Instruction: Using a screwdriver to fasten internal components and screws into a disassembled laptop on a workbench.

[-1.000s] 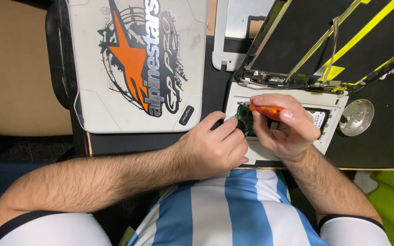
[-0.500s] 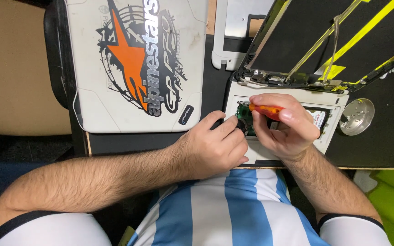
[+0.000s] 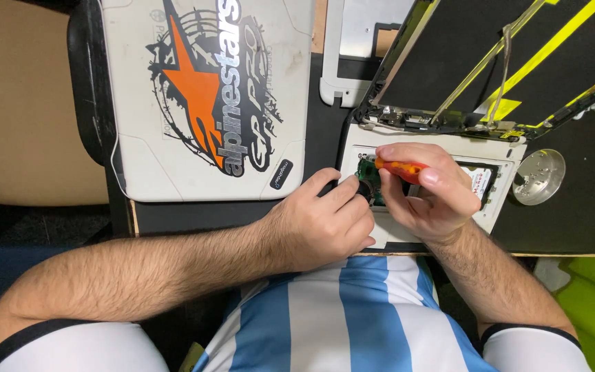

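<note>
A white laptop lid [image 3: 208,103] with a star sticker covered the counter [image 3: 573,207] at ten o'clock. The opened white laptop base [image 3: 497,155] lay at centre. The left hand [image 3: 321,224] curled loosely against it, seemingly holding nothing. The right hand [image 3: 425,193] pinched an orange screwdriver [image 3: 401,167] over the green circuit board [image 3: 368,176].

Orange-black star sticker [image 3: 208,89], left laptop lid [image 3: 139,158]

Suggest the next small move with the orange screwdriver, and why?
Probably keep turning in place, pressing straight down. The right hand grips the orange screwdriver with its tip down at the green circuit board inside the opened white laptop base; the left hand steadies beside it. The screw itself is hidden by fingers, so its seating can't be told.
</note>
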